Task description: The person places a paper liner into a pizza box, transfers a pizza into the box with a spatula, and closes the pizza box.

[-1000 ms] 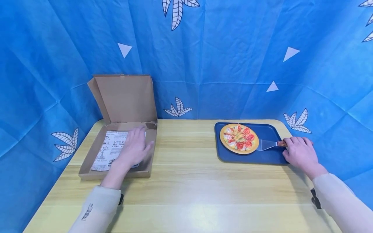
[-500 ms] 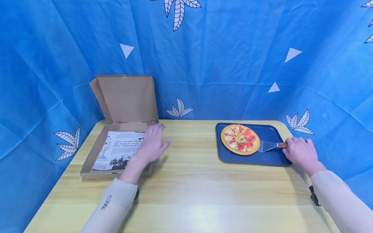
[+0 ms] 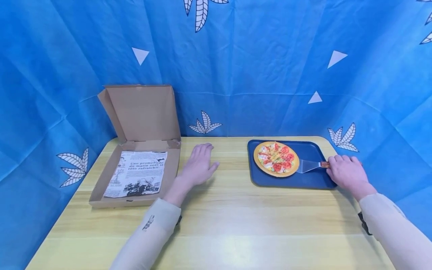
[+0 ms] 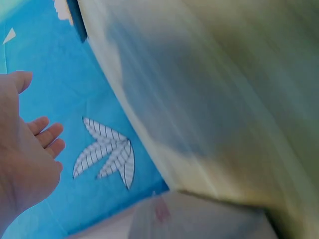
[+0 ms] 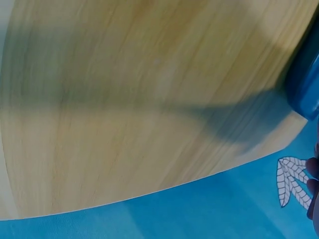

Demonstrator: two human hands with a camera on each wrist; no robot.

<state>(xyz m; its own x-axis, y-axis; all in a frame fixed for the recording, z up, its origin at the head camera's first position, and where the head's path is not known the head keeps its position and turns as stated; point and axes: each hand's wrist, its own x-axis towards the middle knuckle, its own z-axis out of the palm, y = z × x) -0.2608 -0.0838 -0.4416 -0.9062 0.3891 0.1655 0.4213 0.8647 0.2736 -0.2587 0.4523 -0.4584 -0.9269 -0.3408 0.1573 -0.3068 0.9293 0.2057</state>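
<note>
At frame right, the right hand [image 3: 347,173] grips a brown-handled metal spatula [image 3: 309,165], blade at the edge of the round, red-topped pizza [image 3: 276,159] on a navy rectangular tray [image 3: 314,180]. The left hand [image 3: 198,166], fingers loosely extended, has moved from the open brown cardboard box [image 3: 143,114], left, to mid-frame.

The head camera is looking forward and down from up high, seeing the table [image 3: 243,221] with the blue cloth [image 3: 276,60] behind it. The left wrist camera is sitting low and close, catching the left hand [image 4: 27,154] at the frame's left edge. The right wrist camera is facing the wood closely, with the tray [image 5: 304,79] peeking in at the right. The head and right wrist views are sharing tray, table and cloth.
</note>
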